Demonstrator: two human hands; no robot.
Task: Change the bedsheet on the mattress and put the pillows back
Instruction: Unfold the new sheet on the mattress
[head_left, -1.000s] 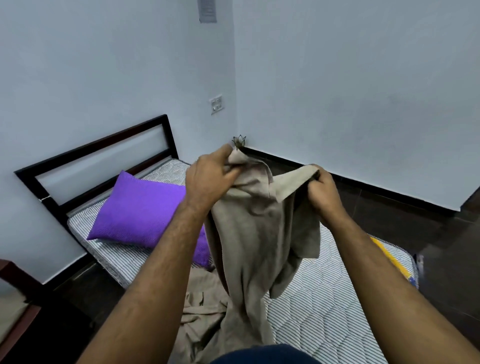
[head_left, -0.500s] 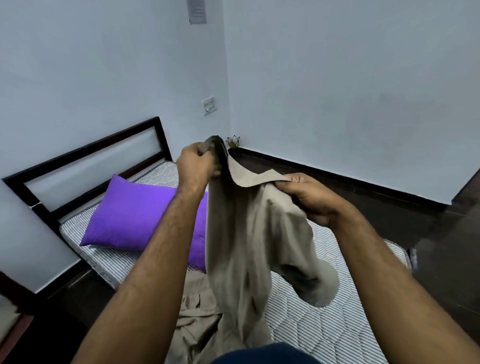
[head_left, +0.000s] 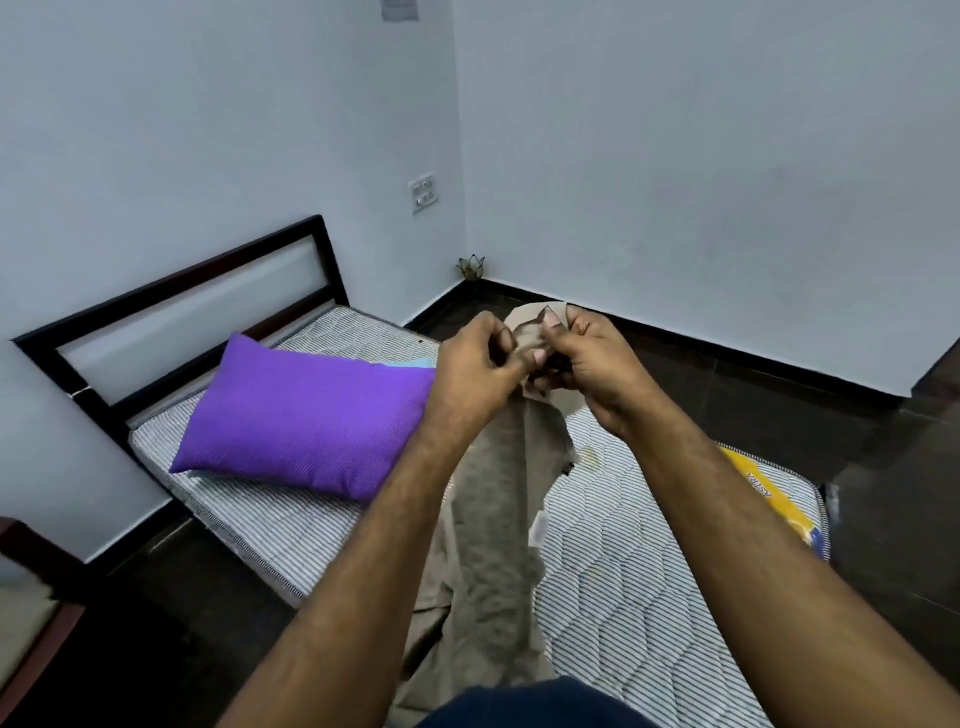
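A beige bedsheet (head_left: 493, 545) hangs bunched from my two hands down onto the striped bare mattress (head_left: 623, 571). My left hand (head_left: 475, 374) and my right hand (head_left: 587, 364) are close together above the bed, both pinching the sheet's top edge. A purple pillow (head_left: 306, 421) lies at the head end of the mattress, with a pale blue pillow edge (head_left: 415, 362) peeking from behind it. The lower part of the sheet is hidden behind my arms and body.
A dark bed frame headboard (head_left: 171, 291) stands against the left wall. A small lotus-shaped holder (head_left: 470, 266) sits in the floor corner. A wooden chair edge (head_left: 31, 613) shows at lower left. A yellow label (head_left: 769, 493) marks the mattress's right side. Dark floor surrounds the bed.
My hands have come together and lowered, gathering the sheet's top edge into a tight bunch. The sheet hangs narrower than before. The view tilted slightly.
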